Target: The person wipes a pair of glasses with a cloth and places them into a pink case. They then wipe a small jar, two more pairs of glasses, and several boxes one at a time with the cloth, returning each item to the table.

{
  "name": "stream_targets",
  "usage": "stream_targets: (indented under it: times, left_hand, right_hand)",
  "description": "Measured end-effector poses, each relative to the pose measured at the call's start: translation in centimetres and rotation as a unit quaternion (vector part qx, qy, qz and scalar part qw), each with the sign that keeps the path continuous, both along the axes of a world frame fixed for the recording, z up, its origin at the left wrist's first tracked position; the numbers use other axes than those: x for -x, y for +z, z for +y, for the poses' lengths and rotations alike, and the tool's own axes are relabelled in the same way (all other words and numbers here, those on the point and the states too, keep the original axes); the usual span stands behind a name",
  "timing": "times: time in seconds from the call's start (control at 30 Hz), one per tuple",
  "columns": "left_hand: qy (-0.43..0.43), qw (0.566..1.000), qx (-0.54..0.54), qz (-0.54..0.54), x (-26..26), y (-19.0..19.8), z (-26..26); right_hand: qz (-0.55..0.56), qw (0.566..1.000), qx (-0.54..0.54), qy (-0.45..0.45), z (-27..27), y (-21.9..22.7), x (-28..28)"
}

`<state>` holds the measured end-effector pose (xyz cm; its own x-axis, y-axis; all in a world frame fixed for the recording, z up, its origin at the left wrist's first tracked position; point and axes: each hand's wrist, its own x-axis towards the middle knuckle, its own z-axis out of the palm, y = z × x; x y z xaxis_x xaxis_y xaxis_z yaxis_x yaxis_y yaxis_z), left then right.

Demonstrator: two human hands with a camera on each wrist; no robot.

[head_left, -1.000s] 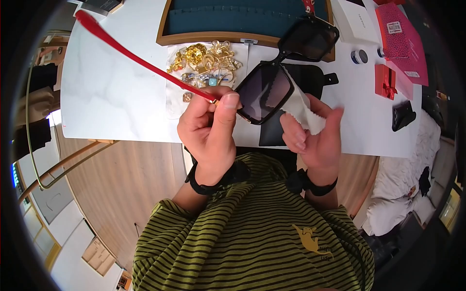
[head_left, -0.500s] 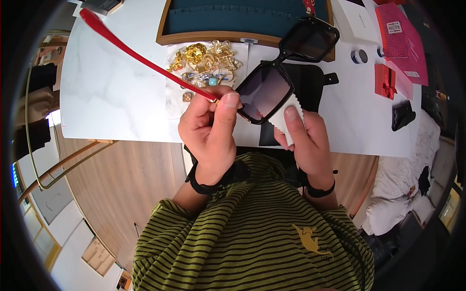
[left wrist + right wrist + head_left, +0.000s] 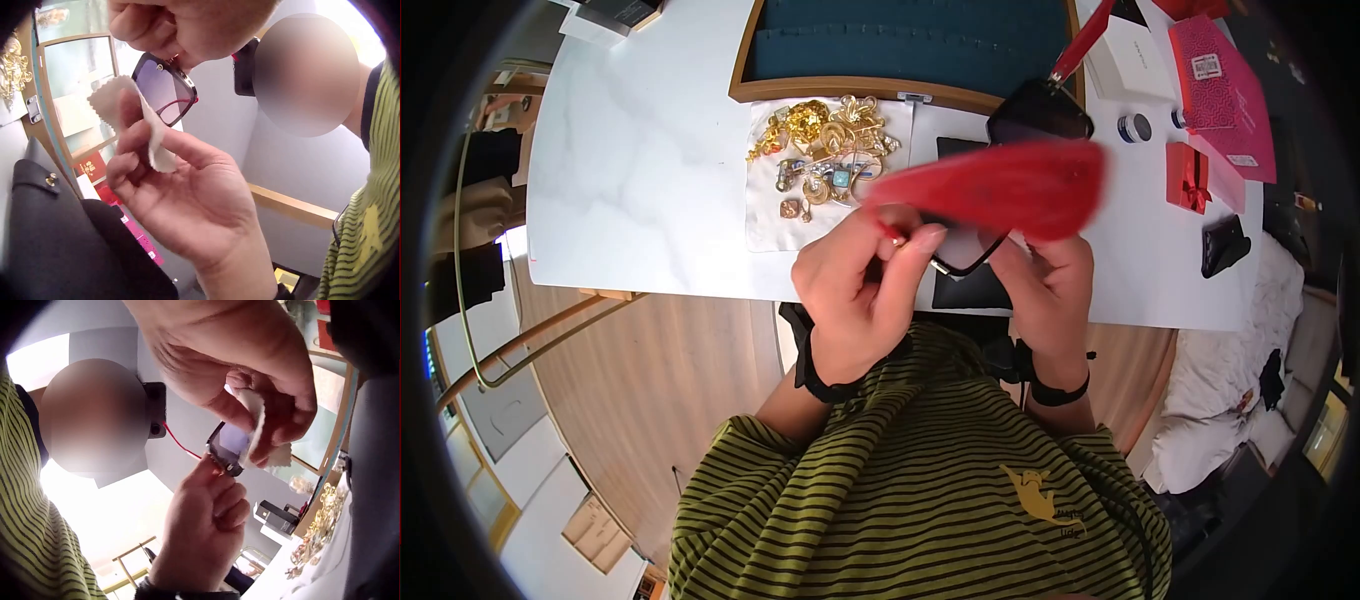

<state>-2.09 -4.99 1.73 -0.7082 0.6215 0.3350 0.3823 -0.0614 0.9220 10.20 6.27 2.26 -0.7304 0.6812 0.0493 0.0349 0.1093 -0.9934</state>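
Head view: sunglasses [image 3: 1000, 185] are held above the table [image 3: 640, 200], the left hand [image 3: 855, 290] pinching one corner, the right hand [image 3: 1050, 295] pinching a soft cloth [image 3: 112, 97] near a lens [image 3: 159, 87]; they look light, stiff, scratchable, so the frame [image 3: 189, 80] suits gripping

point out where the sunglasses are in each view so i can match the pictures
Head: sunglasses in the upper half, right of centre, partly blurred.
Left wrist: sunglasses in the upper half, left of centre, beside the pale cloth.
Right wrist: sunglasses near the centre, just above the left hand.
Shared landmark: gold jewellery, upper left of centre in head, far left edge in left wrist, lower right in right wrist.
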Motion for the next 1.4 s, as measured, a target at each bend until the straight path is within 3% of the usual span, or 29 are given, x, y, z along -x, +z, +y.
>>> stream_targets:
  times: [0.07,0.13,0.17,0.23,0.37,0.5,0.63,0.7,0.77,0.83,0.9,0.93,0.97,1.03,1.07,1.17,1.23,1.27,1.4]
  left_hand:
    - [-0.011,0.999,-0.011,0.043,0.4,-0.4,0.8]
    - [-0.01,0.998,0.008,0.066,0.8,-0.1,0.8]
    - [-0.028,0.996,0.013,0.089,0.9,0.0,0.8]
    - [-0.047,0.992,0.019,0.112,0.9,0.0,0.8]
    - [-0.08,0.987,0.012,0.142,0.6,-0.4,1.0]
    - [-0.051,0.987,-0.002,0.152,1.1,-1.2,0.9]
    - [-0.002,0.996,-0.013,0.09,1.3,-1.7,0.9]
    - [0.02,0.996,-0.029,0.076,1.4,-1.7,0.9]
    - [0.013,1.0,-0.015,0.019,1.6,-2.0,0.6]
    - [0.022,1.0,-0.02,-0.007,1.6,-2.3,0.4]
    - [0.051,0.998,0.008,-0.036,1.7,-2.0,0.0]
    - [0.051,0.997,0.006,-0.063,1.8,-1.7,-0.1]
    - [0.052,0.994,0.006,-0.092,1.9,-1.4,-0.3]
    - [0.039,0.994,-0.005,-0.1,2.1,-1.6,-0.4]
    - [0.013,0.988,-0.007,-0.156,2.0,-1.2,-0.4]
    - [-0.04,0.974,0.008,-0.224,2.2,-0.9,-0.5]
    - [-0.104,0.932,0.019,-0.347,2.2,-1.1,-0.5]
    - [-0.111,0.929,0.018,-0.352,2.1,-1.0,-0.3]
    - [-0.128,0.912,0.013,-0.39,2.2,-1.1,-0.4]
  right_hand:
    - [-0.026,0.997,0.064,0.019,-0.2,0.2,-0.2]
    - [0.077,0.968,0.239,0.026,-0.4,0.5,0.2]
    - [0.075,0.968,0.239,0.028,-0.3,0.7,0.3]
    - [0.16,0.922,0.351,0.033,0.3,1.1,0.2]
    - [0.128,0.912,0.389,-0.026,0.6,-2.4,-0.9]
    - [0.182,0.891,0.41,0.068,-0.2,-1.7,0.5]
    - [0.089,0.92,0.381,0.026,-1.2,-1.3,0.7]
    - [0.106,0.91,0.398,0.046,-1.2,-1.4,0.3]
    - [0.029,0.931,0.35,0.102,-0.5,-1.7,-0.6]
    - [0.002,0.938,0.339,0.072,-0.8,-0.8,-0.8]
    - [0.061,0.956,0.273,-0.092,-1.3,0.4,-1.3]
    - [0.111,0.952,0.267,-0.102,-0.6,0.3,-2.1]
    - [0.185,0.946,0.26,-0.057,0.8,-0.2,-2.9]
    - [0.252,0.926,0.266,-0.094,2.4,-0.1,-2.8]
    - [0.273,0.918,0.266,-0.107,3.0,0.1,-2.7]
    - [0.214,0.929,0.166,-0.252,3.5,1.5,-2.0]
    - [0.141,0.938,0.147,-0.279,3.3,2.7,-0.8]
    - [0.126,0.957,0.103,-0.239,4.7,0.8,-2.4]
    - [0.162,0.963,0.082,-0.197,4.2,1.9,-1.2]
